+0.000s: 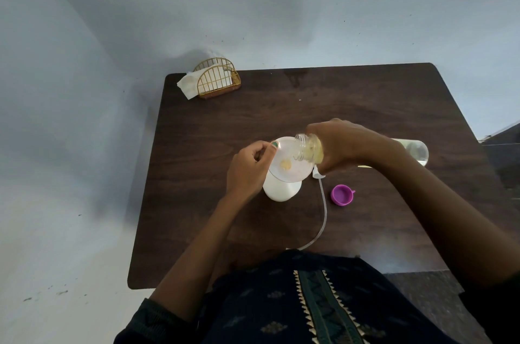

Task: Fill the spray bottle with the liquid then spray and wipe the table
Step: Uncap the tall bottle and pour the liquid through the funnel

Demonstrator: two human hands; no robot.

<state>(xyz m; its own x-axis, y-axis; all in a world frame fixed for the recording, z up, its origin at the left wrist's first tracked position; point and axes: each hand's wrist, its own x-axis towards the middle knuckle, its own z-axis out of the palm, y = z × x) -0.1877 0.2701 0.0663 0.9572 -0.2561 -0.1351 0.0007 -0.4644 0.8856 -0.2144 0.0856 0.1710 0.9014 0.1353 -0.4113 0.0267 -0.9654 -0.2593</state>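
Right hand (349,146) grips tilted bottle (309,150) — mouth over funnel (289,161).

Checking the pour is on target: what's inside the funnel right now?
A small patch of yellow liquid lies at the bottom of the funnel. The white bottle beneath is opaque, so its fill level cannot be seen.

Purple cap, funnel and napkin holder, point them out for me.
purple cap (342,195), head view, on its open inside.
funnel (292,159), head view, on its wide bowl.
napkin holder (218,78), head view, on its gold wire front.
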